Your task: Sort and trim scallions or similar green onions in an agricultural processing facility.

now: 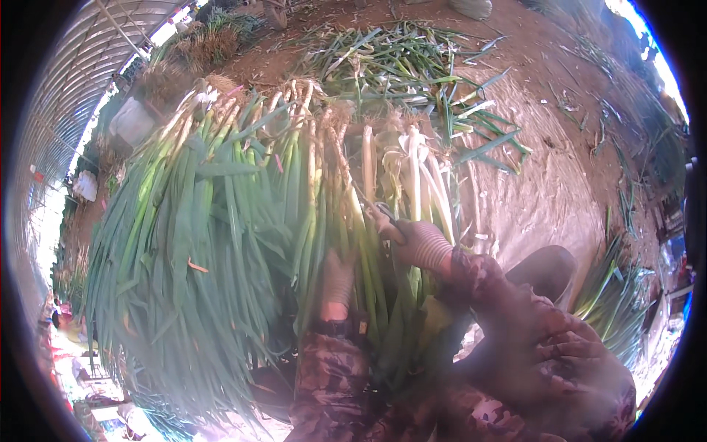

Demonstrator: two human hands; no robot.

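Observation:
Long green onions with pale stems and brown roots lie side by side in front of me, their roots pointing away. My left hand [338,283], in a striped glove, is closed around the green part of a green onion [340,158] with a dirty stem; leaves partly hide its fingers. My right hand [418,241], also gloved, is closed in a pinch beside that stem. A thin dark edge shows at its fingertips, too small to name. Just beyond the right hand lie several cleaner white-stemmed green onions [415,173].
A large heap of green onions [199,214] fills the left side. Loose leaf trimmings [398,59] are piled at the far middle, on brown soil. A pale sheet [523,184] covers the ground to the right. More green onions [615,302] lie at the right, past my knee [545,269].

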